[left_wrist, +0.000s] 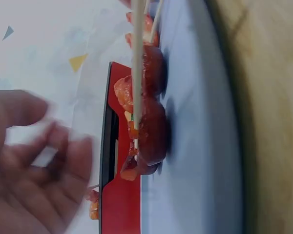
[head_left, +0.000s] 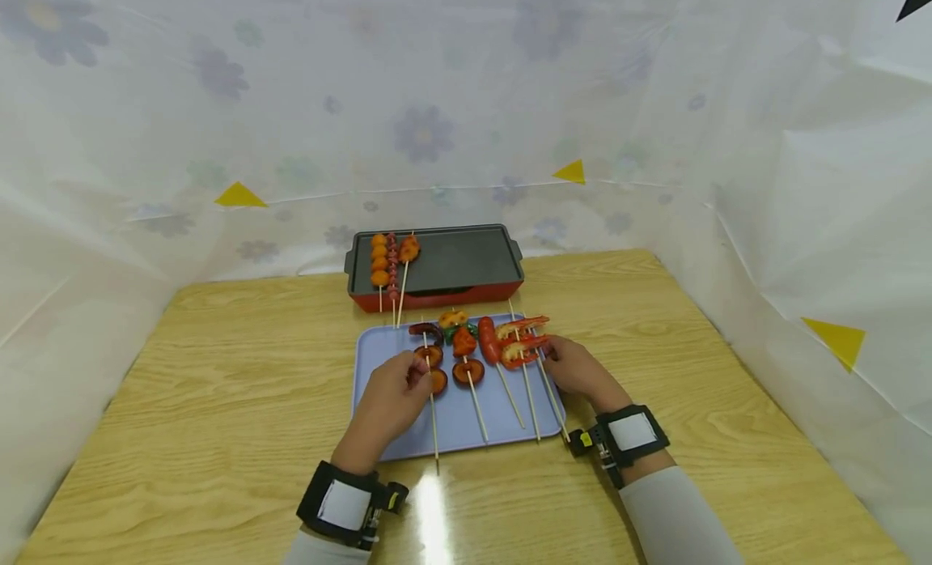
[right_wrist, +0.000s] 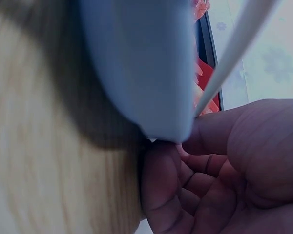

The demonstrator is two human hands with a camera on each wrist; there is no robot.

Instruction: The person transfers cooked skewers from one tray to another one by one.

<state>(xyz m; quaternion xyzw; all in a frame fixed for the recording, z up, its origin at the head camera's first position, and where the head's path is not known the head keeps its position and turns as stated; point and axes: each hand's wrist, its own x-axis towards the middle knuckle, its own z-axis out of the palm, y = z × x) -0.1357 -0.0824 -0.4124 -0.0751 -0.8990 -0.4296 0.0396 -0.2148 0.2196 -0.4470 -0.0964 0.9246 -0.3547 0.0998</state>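
Observation:
A lavender tray (head_left: 459,423) lies on the table with several food skewers on it. My right hand (head_left: 578,369) pinches the tray's right rim between thumb and fingers, beside the shrimp (head_left: 518,353) skewers. Over the left side of the tray, my left hand (head_left: 393,397) hovers with loosely curled fingers, near a skewer of dark round mushroom-like slices (head_left: 439,382). In the left wrist view, a gap shows between that hand (left_wrist: 39,161) and the skewer stick (left_wrist: 137,73). A sausage (head_left: 489,340) skewer and a mixed skewer with a red chunk (head_left: 464,341) lie mid-tray.
Behind the tray stands a red tabletop grill with a black plate (head_left: 466,257). On its left side lie a skewer of orange balls (head_left: 379,261), a thin dark-red skewer (head_left: 392,265) and a browned meat skewer (head_left: 409,249). Pale flowered sheeting (head_left: 422,136) encloses the wooden table (head_left: 240,387).

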